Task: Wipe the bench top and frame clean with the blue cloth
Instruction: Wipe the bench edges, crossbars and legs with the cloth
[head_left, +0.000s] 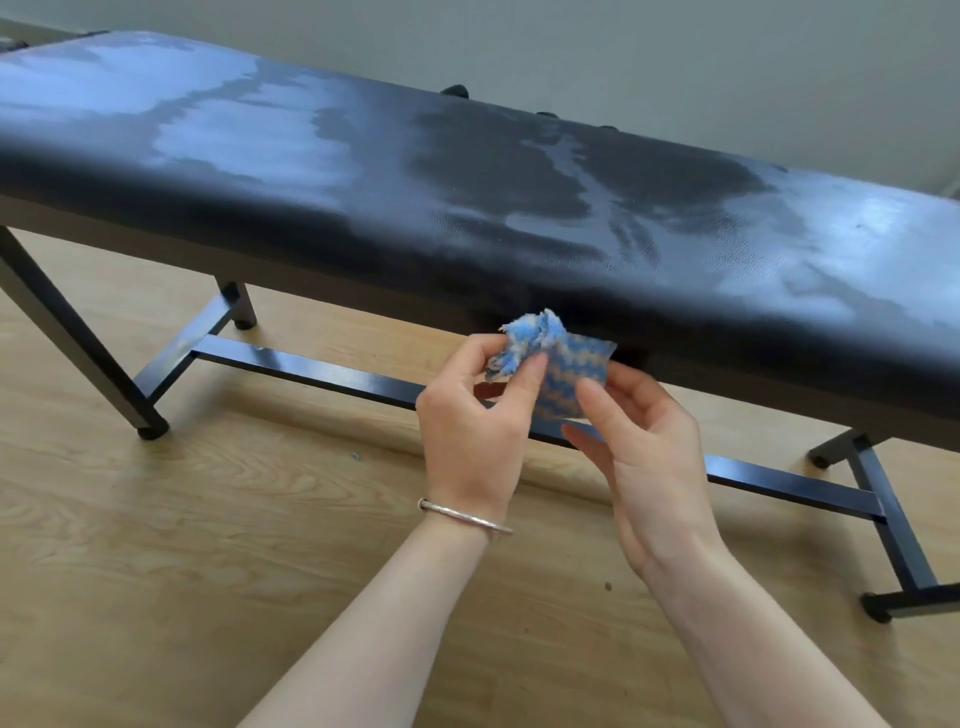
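Blue-and-white fluffy cloth (566, 364) hangs just before the front edge of the black padded worktop (467, 182), pinched between both hands: the left hand (470, 431) on its bunched top, the right hand (644, 457) on its flat side. Judging by that grip, they seem to be refolding it for a fresh face before tackling the black metal frame (311, 366) below.

Open floor (208, 519) lies before the desk (467, 171). Under its top, a low crossbar (322, 374) and slanted legs (62, 327) fence the gap.
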